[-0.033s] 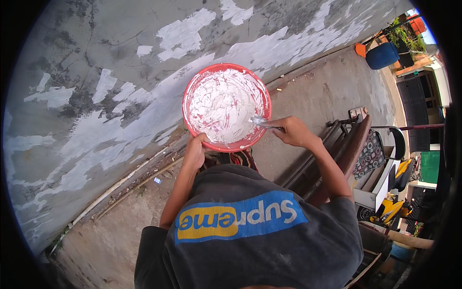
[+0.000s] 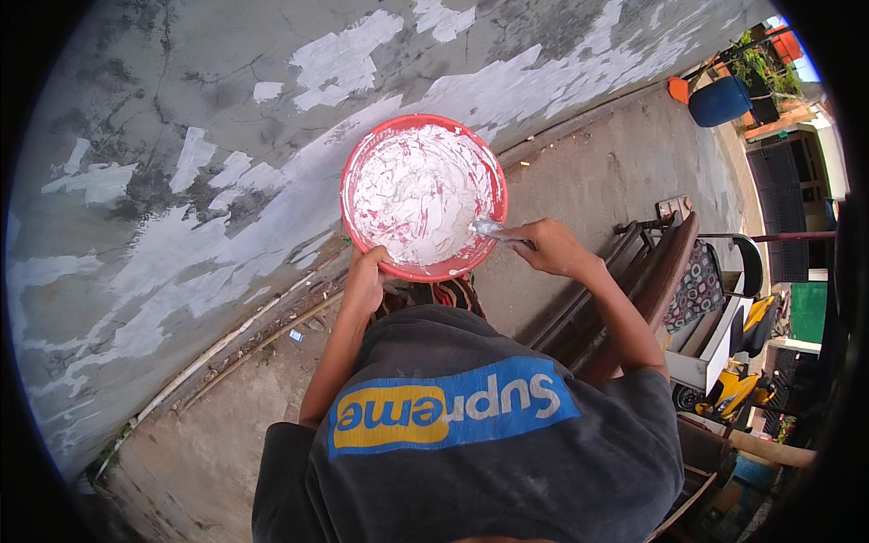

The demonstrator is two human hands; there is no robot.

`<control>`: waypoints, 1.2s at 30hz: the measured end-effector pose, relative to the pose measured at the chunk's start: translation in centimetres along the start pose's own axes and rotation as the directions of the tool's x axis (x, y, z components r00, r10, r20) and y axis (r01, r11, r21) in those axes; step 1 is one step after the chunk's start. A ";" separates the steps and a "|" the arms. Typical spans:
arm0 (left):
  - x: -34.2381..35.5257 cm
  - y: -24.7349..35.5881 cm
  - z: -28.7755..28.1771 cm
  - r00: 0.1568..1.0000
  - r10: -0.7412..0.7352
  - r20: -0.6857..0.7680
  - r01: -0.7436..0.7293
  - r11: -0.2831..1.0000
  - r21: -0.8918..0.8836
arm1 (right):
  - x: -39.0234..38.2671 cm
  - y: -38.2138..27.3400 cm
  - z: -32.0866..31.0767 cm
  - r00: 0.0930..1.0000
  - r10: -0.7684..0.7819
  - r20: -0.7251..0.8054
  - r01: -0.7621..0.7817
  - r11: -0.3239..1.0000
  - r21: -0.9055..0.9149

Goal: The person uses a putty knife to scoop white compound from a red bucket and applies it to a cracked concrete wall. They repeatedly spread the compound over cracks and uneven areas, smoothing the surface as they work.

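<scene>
My left hand [image 2: 366,282] is closed on the near-left rim of a round red basin [image 2: 500,167], thumb over the edge. Thick white paste [image 2: 421,195] coats the inside of the basin, with red showing through in streaks. In my right hand [image 2: 555,248] is a putty knife [image 2: 489,228], its metal blade smeared with white. The blade reaches over the basin's right rim and meets the paste's edge; whether it digs in, I cannot tell. The fingers hide most of its handle.
A cracked grey wall [image 2: 226,63] with white patches rises along the left and far side. To my right stands a dark wooden bench [image 2: 656,290]. Farther right are a yellow motorbike [image 2: 729,394] and a blue barrel [image 2: 720,101]. Pipes [image 2: 235,335] run along the wall's foot.
</scene>
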State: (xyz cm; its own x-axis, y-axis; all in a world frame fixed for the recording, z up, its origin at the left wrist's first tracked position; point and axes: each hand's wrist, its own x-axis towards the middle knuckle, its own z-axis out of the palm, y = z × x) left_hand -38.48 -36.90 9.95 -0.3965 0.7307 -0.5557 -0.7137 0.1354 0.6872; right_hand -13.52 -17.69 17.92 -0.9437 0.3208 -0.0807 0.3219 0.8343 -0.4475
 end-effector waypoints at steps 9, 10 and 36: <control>0.9 -2.6 0.5 0.996 0.045 -0.074 -0.040 0.996 0.076 | -0.9 0.1 -0.9 0.921 0.174 0.349 -0.082 0.961 -0.262; 0.8 -3.0 0.8 0.997 0.047 -0.055 -0.046 0.998 0.033 | -1.0 0.2 -1.6 0.912 0.175 0.371 -0.070 0.957 -0.280; -1.7 -3.0 9.0 0.955 0.268 -0.124 -0.243 0.951 0.190 | -0.4 8.9 -7.1 0.982 -0.083 0.167 0.139 0.923 -0.358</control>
State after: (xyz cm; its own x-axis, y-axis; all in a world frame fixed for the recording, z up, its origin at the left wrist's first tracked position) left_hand -30.49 -32.49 13.02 -0.6418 0.6516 -0.4044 -0.4728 0.0790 0.8776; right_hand -9.75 -7.24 20.29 -0.9667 0.1709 -0.1904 0.1933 0.9754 -0.1058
